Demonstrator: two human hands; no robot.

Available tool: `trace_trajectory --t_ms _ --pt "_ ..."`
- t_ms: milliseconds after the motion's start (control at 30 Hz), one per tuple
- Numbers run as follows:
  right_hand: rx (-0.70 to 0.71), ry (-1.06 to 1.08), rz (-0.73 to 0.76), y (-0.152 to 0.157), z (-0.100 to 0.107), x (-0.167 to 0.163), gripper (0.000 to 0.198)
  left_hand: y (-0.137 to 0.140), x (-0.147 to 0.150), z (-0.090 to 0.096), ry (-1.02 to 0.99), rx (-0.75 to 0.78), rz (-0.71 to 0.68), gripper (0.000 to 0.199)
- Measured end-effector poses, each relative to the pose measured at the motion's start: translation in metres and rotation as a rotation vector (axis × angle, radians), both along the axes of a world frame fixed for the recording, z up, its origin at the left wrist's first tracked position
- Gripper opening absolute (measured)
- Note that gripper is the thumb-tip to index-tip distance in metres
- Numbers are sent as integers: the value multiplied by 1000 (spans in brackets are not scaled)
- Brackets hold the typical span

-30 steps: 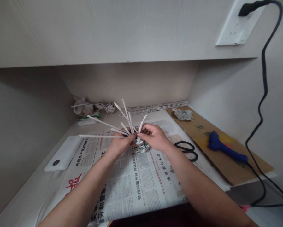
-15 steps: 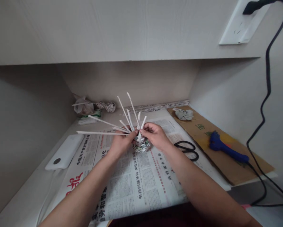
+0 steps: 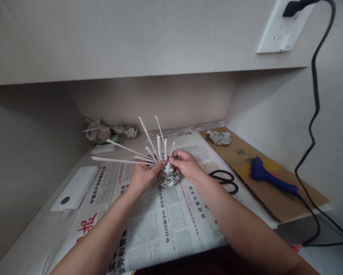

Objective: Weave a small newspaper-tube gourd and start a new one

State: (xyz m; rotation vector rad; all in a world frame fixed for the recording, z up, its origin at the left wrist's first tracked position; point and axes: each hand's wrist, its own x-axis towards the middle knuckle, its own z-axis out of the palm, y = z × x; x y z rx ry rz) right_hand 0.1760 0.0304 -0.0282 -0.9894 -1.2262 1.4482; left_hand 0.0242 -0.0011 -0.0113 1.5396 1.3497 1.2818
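Note:
A small woven paper basket [image 3: 168,178] made of rolled newspaper is between my hands, over the spread newspaper [image 3: 148,233]. Several white paper sticks [image 3: 147,136] fan up and left from its neck. My left hand [image 3: 145,173] grips the neck from the left, its thumb pressed against the weave and its other fingers behind the sticks. From the right, my right hand [image 3: 185,163] pinches the weave near the base of a stick, thumb and forefinger together. The two thumbs are close to each other. The fingers behind the basket are partly hidden.
Black-handled scissors [image 3: 225,181] lie right of my hands. A blue glue gun [image 3: 270,177] and crumpled paper [image 3: 219,137] rest on cardboard [image 3: 288,208]. A white power bank [image 3: 74,188] is at left. Long paper rolls [image 3: 188,129] lie along the back, beneath an overhanging panel [image 3: 148,42].
The view has shifted slightly. One tall stick at the right, which leaned across near my right fingers, now stands farther back, and the sticks are spread differently. Both hands still hold the basket.

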Motion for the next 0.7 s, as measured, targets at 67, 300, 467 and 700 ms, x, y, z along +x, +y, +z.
trace_trajectory --t_ms 67,300,467,700 --pt "36 7 -13 1 -1 0 26 0 -1 1 34 8 -16 21" --pt "59 -43 -47 0 3 1 16 -1 -4 2 135 72 -73 18" --pt "1 -82 -40 1 7 5 11 -3 -3 4 207 185 -64 14" --pt "-71 -82 -10 -3 13 9 12 -5 0 -3 202 218 -106 11"
